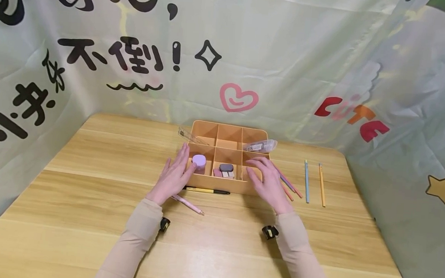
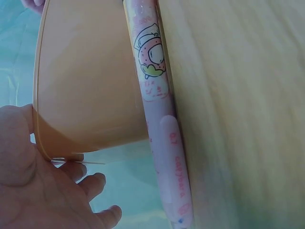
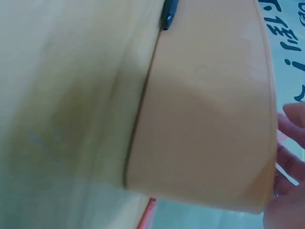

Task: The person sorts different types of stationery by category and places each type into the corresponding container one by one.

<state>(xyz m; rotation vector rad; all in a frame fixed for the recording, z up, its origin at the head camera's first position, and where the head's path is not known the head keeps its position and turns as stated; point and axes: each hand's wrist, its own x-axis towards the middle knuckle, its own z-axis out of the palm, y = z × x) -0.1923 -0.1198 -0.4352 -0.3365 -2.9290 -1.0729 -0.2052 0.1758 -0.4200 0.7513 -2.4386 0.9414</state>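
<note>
My left hand rests against the left front corner of an orange six-compartment organizer, fingers extended along its side. Above the right front compartment, my right hand is at the rim with loosely bent fingers. The front left compartment has a purple-lidded container; the front middle one has a dark oval item and small blocks. In the left wrist view, my left hand touches the corner of the organizer. The right wrist view shows my right hand beside the organizer.
A yellow and black pen lies along the organizer's front, with a pink pen nearer me. Clear packages lean across its back compartments. To the right are reddish pencils, a blue pencil and a yellow one. Printed cloth hangs behind.
</note>
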